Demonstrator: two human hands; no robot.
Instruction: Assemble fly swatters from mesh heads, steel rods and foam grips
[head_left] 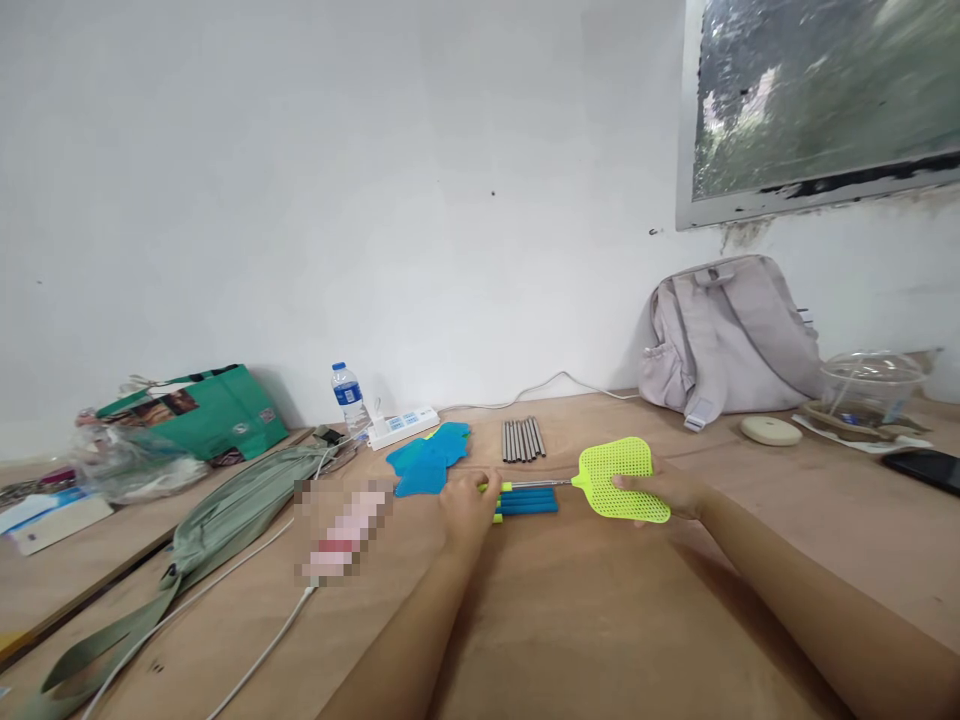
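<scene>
From where I stand, blue flat pieces (pixel 431 458) on the wooden table (pixel 600 630), left hand (pixel 469 503) closed on the narrow end of a yellow-green fly swatter (pixel 607 465), metal tubes (pixel 523 440) behind, blue handles (pixel 531 502) beside its shaft, right hand (pixel 667 489) pinching its mesh head, pale backpack (pixel 731 345).

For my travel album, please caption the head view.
Left hand and right hand hold a yellow-green flyswatter at a wooden table, near metal tubes.

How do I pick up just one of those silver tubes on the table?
I'd probably try the right-most silver tube: come from above and the right, and pinch its middle. It's thin, straight and lying flat, with no other tube on its right side.
</scene>
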